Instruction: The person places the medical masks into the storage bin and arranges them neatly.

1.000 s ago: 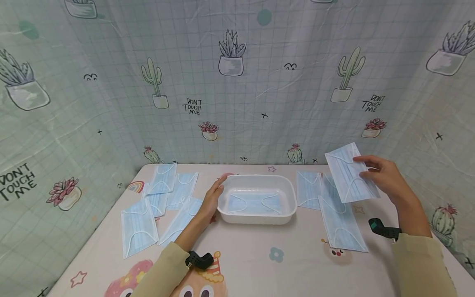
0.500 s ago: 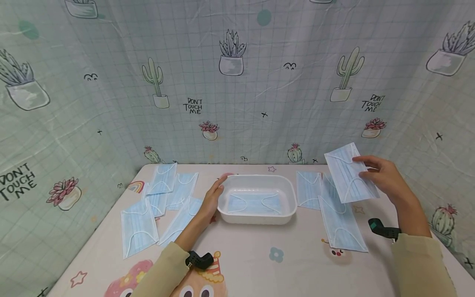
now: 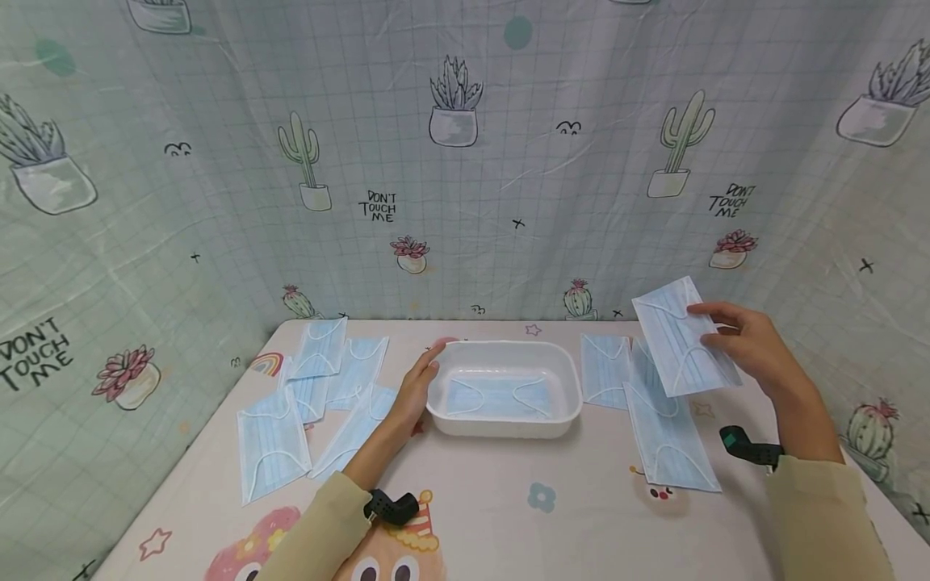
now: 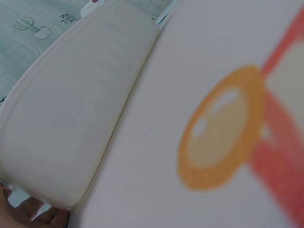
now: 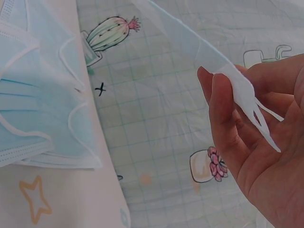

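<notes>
My right hand (image 3: pixel 751 343) pinches a light blue face mask (image 3: pixel 683 339), raised above the right-hand masks. In the right wrist view this mask (image 5: pixel 194 42) appears nearly edge-on between thumb and fingers, its ear loops hanging at the palm. My left hand (image 3: pixel 414 387) holds the left end of a white plastic container (image 3: pixel 504 428). From the left wrist, fingers (image 4: pixel 28 209) show at the container's lower corner; part of that hand is out of frame. One mask (image 3: pixel 501 398) lies flat inside the container.
Several masks (image 3: pixel 272 448) lie overlapping left of the container. More lie to its right: one mask (image 3: pixel 605 371) beside it and another (image 3: pixel 672 444) nearer the front. A patterned cloth wall (image 3: pixel 465 242) encloses the table (image 3: pixel 494 516).
The raised mask and my right hand have shifted very slightly left and up. My left hand, the container and the lying masks stay put.
</notes>
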Available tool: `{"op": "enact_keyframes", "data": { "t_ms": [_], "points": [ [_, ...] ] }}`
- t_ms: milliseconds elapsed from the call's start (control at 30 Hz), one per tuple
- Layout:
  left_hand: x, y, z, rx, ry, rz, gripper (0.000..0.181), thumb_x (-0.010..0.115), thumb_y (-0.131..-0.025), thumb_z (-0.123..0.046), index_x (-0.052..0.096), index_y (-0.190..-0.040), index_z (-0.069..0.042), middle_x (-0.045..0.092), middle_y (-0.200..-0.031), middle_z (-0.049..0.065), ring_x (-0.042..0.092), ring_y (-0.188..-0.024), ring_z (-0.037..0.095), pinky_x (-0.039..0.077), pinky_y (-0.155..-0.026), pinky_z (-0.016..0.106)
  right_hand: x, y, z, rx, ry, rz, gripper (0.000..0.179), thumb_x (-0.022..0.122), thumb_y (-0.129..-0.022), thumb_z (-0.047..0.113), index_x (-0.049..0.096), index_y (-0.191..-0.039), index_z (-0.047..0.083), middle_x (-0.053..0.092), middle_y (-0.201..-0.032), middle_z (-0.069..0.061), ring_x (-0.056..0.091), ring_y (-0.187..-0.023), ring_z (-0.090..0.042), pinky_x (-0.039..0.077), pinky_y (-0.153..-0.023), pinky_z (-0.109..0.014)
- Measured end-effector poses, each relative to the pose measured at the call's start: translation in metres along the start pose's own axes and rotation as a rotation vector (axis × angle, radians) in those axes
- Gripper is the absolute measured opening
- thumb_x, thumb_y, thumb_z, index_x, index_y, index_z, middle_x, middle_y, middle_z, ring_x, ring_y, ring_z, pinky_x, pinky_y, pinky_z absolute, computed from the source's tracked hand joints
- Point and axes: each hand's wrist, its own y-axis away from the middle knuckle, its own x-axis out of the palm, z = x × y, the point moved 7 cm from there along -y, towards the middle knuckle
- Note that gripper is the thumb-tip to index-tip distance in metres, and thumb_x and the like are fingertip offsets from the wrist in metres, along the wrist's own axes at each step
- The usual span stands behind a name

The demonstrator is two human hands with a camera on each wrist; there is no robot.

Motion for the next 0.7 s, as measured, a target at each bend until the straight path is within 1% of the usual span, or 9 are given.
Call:
{"op": "enact_keyframes", "data": {
  "t_ms": [100, 333, 533, 700],
  "points": [
    [0.0000, 0.0000, -0.0002, 0.003, 0.000, -0.001, 0.049, 0.035, -0.113, -0.030, 0.037, -0.161, -0.022, 0.026, -0.173, -0.001, 0.013, -0.163, 0.027, 0.008, -0.130, 0.058, -0.0001, -0.0006, 0.0017, -0.007, 0.001, 0.002, 0.052, 0.059, -0.103, 0.011, 0.046, -0.150, -0.005, 0.031, -0.160, -0.038, 0.046, -0.125, -0.055, 0.045, -0.070, -0.003],
    [0.0009, 0.0001, -0.0033, 0.022, -0.009, 0.009, 0.050, 0.034, -0.113, -0.027, 0.036, -0.162, -0.019, 0.026, -0.173, -0.002, 0.005, -0.164, 0.025, 0.002, -0.131, 0.058, 0.0001, -0.0014, 0.0024, 0.004, -0.005, 0.013, 0.053, 0.059, -0.103, 0.011, 0.045, -0.151, -0.004, 0.028, -0.161, -0.038, 0.045, -0.127, -0.056, 0.044, -0.070, -0.003],
    [0.0000, -0.0008, -0.0006, 0.002, -0.006, 0.001, 0.049, 0.036, -0.113, -0.030, 0.037, -0.161, -0.023, 0.026, -0.173, -0.003, 0.007, -0.164, 0.025, 0.004, -0.131, 0.058, 0.0012, -0.0012, 0.0058, -0.004, 0.001, 0.011, 0.052, 0.060, -0.103, 0.012, 0.046, -0.150, -0.004, 0.030, -0.160, -0.038, 0.046, -0.125, -0.054, 0.045, -0.070, -0.003],
    [-0.0004, 0.0006, -0.0004, -0.004, -0.010, -0.004, 0.049, 0.037, -0.112, -0.029, 0.038, -0.161, -0.022, 0.025, -0.173, 0.000, 0.009, -0.163, 0.026, 0.006, -0.131, 0.059, 0.0021, -0.0006, 0.0096, -0.024, 0.008, 0.012, 0.051, 0.060, -0.103, 0.011, 0.047, -0.150, -0.003, 0.033, -0.158, -0.038, 0.048, -0.121, -0.049, 0.046, -0.070, -0.005]
  ]
}}
